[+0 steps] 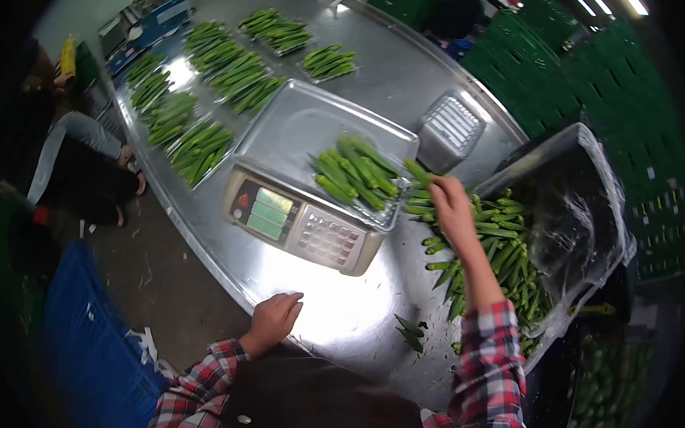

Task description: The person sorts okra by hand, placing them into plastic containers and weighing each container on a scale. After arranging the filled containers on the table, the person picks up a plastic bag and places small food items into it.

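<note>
My right hand (pixel 453 210) is closed on an okra pod (pixel 417 172) at the right edge of the scale's tray. A tray of okra (pixel 354 172) lies on the metal pan (pixel 289 126) of the digital scale (pixel 299 221). Below that hand, a heap of loose okra (pixel 511 250) spills out of a crate lined with clear plastic (pixel 587 196). Near the front edge of the steel table (pixel 338 291), my left hand (pixel 275 319) rests with loosely bent fingers, thumb slightly apart, holding nothing.
Several packed okra trays (pixel 226 68) lie at the back left. A stack of empty clear trays (pixel 451 127) stands right of the scale. Two stray pods (pixel 409 334) lie near the front. Green crates (pixel 513 64) stand behind; a blue crate (pixel 92 340) is at lower left. A person (pixel 74 153) stands left.
</note>
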Demonstrator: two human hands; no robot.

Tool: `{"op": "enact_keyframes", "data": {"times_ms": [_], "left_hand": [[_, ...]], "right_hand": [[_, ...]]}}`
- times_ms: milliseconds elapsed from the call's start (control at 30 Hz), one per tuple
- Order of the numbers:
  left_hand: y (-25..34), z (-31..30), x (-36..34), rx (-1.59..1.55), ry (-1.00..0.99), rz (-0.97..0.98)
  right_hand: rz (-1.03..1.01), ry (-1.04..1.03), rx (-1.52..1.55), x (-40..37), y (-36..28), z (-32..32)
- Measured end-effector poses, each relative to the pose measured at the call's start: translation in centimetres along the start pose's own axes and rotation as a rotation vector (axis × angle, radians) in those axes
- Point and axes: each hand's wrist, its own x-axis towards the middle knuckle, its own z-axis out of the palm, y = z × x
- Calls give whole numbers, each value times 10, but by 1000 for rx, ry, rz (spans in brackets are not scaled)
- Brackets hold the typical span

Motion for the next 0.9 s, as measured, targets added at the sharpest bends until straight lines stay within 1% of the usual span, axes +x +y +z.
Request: {"op": "enact_keyframes", "data": {"times_ms": [33,67,100,200,300,400,533,600,667,733,767,800,900], "left_hand": [[1,-1,0,-2,-6,5],[0,-1,0,2,-4,10],[-1,0,-1,6,-2,12],[-2,1,-3,16,-4,24],[-4,0,-3,23,-2,49],[-1,0,-5,27,0,46],[-2,3,-3,45,9,69],[-4,4,-6,65,14,83],[-5,6,-7,98,10,90],[-1,3,-7,129,-11,71],[-1,3,-6,130,0,73],[-2,4,-7,127,8,80],[-5,7,-8,121,13,83]], "right_hand": [[14,-21,-37,12,-1,15],[-28,-8,-5,23,-1,31],[42,-32,-13,34,-20,40],[79,-87,24,48,-28,65],[33,68,-21,41,-15,60],[85,170,41,10,-9,30],[268,198,148,-38,-14,-7],[318,211,149,-56,-12,-14],[440,205,316,-70,-7,-12],[429,217,347,-78,0,-4],[477,218,386,-82,-4,-3],[448,222,351,-86,-4,-1],[472,225,378,-91,-13,-1]]}}
